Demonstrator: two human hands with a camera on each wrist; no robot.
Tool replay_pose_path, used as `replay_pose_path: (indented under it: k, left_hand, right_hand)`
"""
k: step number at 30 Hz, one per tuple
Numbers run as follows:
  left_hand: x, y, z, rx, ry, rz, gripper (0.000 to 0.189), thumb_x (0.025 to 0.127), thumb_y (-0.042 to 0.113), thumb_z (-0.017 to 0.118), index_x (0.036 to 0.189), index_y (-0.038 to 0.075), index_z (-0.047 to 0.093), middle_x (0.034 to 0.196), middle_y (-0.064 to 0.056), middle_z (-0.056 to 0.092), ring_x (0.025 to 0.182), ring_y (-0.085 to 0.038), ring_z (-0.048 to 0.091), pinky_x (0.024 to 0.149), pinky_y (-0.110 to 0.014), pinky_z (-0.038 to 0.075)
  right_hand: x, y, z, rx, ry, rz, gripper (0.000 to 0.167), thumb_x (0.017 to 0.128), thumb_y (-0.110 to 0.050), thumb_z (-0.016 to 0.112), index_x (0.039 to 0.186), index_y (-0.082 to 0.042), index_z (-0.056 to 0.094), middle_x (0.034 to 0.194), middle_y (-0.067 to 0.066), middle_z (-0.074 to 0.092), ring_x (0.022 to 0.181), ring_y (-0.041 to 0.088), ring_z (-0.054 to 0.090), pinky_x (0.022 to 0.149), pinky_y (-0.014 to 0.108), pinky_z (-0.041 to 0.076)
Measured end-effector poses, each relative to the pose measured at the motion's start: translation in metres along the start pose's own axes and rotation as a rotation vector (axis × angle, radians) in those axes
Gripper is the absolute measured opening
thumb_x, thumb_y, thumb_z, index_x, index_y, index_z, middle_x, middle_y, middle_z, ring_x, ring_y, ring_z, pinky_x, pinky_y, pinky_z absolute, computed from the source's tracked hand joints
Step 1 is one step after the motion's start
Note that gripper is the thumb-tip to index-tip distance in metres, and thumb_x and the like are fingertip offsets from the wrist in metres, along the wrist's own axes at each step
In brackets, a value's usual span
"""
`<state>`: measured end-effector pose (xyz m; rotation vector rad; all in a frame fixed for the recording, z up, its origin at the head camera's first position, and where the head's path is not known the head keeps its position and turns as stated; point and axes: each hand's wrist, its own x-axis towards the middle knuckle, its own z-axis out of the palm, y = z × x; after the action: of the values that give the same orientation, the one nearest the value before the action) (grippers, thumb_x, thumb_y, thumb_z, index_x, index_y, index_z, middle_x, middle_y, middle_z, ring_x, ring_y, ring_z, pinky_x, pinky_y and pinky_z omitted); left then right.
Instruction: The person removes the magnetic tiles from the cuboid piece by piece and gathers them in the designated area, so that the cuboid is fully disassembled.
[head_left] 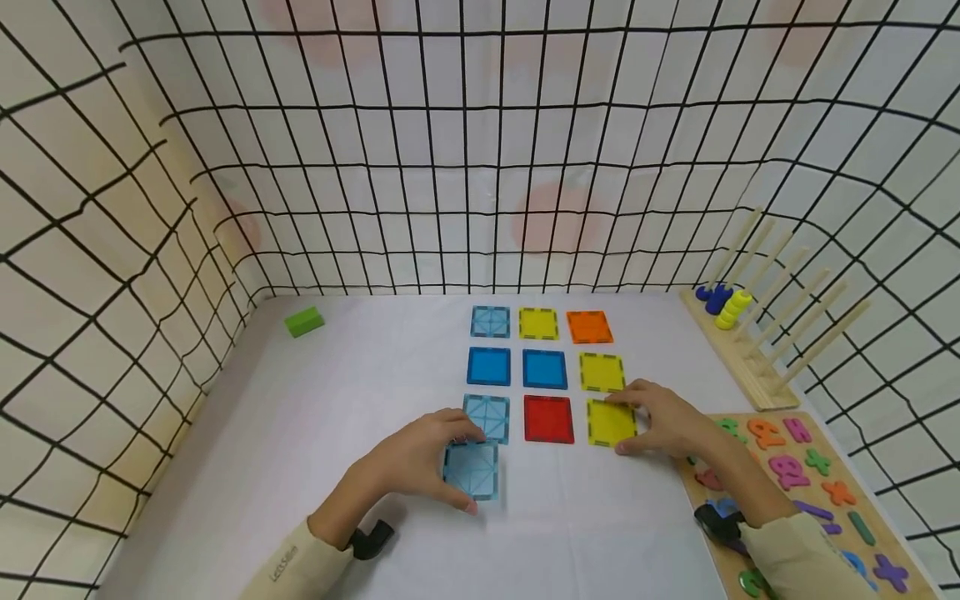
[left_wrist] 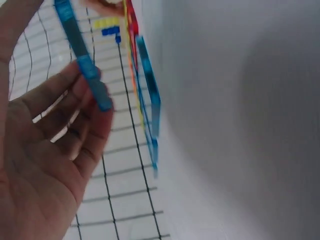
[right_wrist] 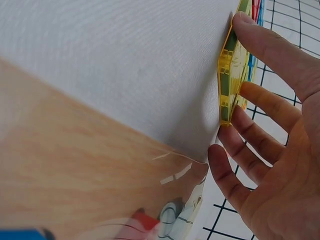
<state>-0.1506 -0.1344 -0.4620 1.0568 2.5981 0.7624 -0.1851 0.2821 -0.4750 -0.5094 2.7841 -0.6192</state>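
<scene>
My left hand pinches a clear light-blue square tile by its edges, between thumb and fingertips. In the left wrist view this tile is held up off the white tabletop. Just beyond it lies another light-blue tile, at the near left of three rows of square tiles. My right hand has thumb and fingers around a yellow tile at the near right, which lies on or close to the table. Between them sits a red tile. The right wrist view shows the thumb on that yellow tile's edge.
Farther rows hold blue tiles, yellow tiles and an orange tile. A green block lies far left. At right stand a pegged wooden rack with rings and a puzzle board. Black grid walls enclose the table.
</scene>
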Motion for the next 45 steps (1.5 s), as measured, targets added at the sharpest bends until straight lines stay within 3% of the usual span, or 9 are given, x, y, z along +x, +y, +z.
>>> replay_pose_path:
  k: [7, 15, 35, 41, 45]
  left_hand:
    - [0.004, 0.019, 0.011, 0.119, -0.075, -0.034, 0.081, 0.066, 0.068, 0.088, 0.131, 0.023, 0.067, 0.125, 0.009, 0.062, 0.108, -0.006, 0.059, 0.095, -0.027, 0.058]
    - [0.007, 0.023, 0.027, 0.246, -0.097, -0.053, 0.086, 0.068, 0.068, 0.086, 0.136, 0.021, 0.064, 0.135, 0.005, 0.060, 0.119, -0.012, 0.055, 0.096, -0.032, 0.059]
    - [0.006, 0.026, 0.035, 0.268, -0.098, -0.090, 0.088, 0.070, 0.068, 0.085, 0.139, 0.019, 0.061, 0.135, 0.003, 0.058, 0.115, -0.014, 0.053, 0.095, -0.028, 0.058]
    - [0.001, 0.029, 0.029, 0.255, -0.097, -0.104, 0.090, 0.070, 0.069, 0.083, 0.142, 0.020, 0.060, 0.137, 0.002, 0.059, 0.118, -0.014, 0.054, 0.097, -0.031, 0.059]
    - [-0.004, 0.030, 0.009, 0.229, -0.087, -0.138, 0.089, 0.074, 0.068, 0.082, 0.144, 0.019, 0.060, 0.144, -0.002, 0.059, 0.127, -0.019, 0.057, 0.101, -0.039, 0.058]
  right_hand:
    - [-0.002, -0.001, -0.003, 0.014, -0.001, 0.013, 0.076, 0.076, -0.048, 0.089, 0.141, -0.018, 0.063, 0.141, 0.020, 0.054, 0.122, 0.039, 0.053, 0.106, 0.065, 0.046]
    - [-0.002, 0.000, -0.001, 0.005, -0.003, 0.010, 0.076, 0.076, -0.050, 0.089, 0.141, -0.019, 0.064, 0.140, 0.018, 0.055, 0.122, 0.037, 0.053, 0.106, 0.065, 0.046]
    - [0.001, 0.001, 0.001, -0.006, -0.015, -0.018, 0.073, 0.077, -0.045, 0.089, 0.140, -0.018, 0.064, 0.136, 0.016, 0.056, 0.118, 0.035, 0.053, 0.103, 0.061, 0.049]
    - [0.000, -0.006, -0.003, -0.005, -0.032, 0.026, 0.080, 0.076, -0.050, 0.089, 0.143, -0.016, 0.060, 0.144, 0.018, 0.053, 0.126, 0.039, 0.052, 0.106, 0.065, 0.046]
    - [-0.001, -0.011, -0.015, 0.009, -0.022, 0.041, 0.075, 0.082, -0.052, 0.083, 0.142, -0.014, 0.059, 0.142, 0.015, 0.056, 0.125, 0.038, 0.055, 0.100, 0.061, 0.053]
